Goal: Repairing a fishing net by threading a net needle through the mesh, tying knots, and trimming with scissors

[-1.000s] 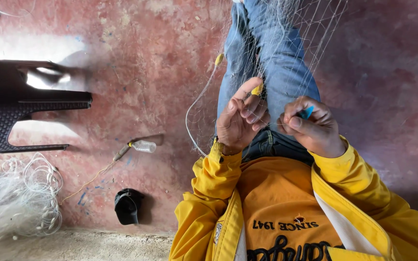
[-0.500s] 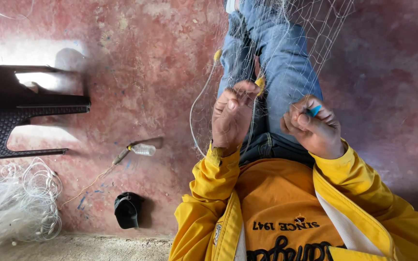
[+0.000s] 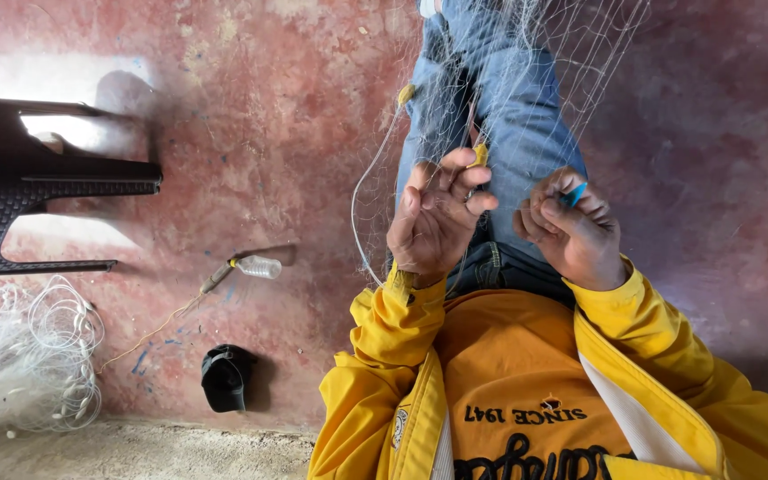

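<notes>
White monofilament lies heaped at the far left, a spare pile of netting (image 3: 24, 356) on the red floor (image 3: 268, 133), below a dark plastic chair (image 3: 37, 196). Next comes a small clear bottle (image 3: 260, 266) on its side with a stick at its neck, and nearer me a black cap (image 3: 227, 378); I see no label worth telling on either. Then my work: the fishing net (image 3: 526, 80) drapes over my jeans (image 3: 508, 124) and runs straight away from my chest, its long axis up the picture. My left hand (image 3: 433, 218) pinches its edge line at a yellow float (image 3: 479, 156), fingers half curled. My right hand (image 3: 571, 231) is clenched around a blue netting needle (image 3: 577, 193), just beside the left and about as close to the mesh.
</notes>
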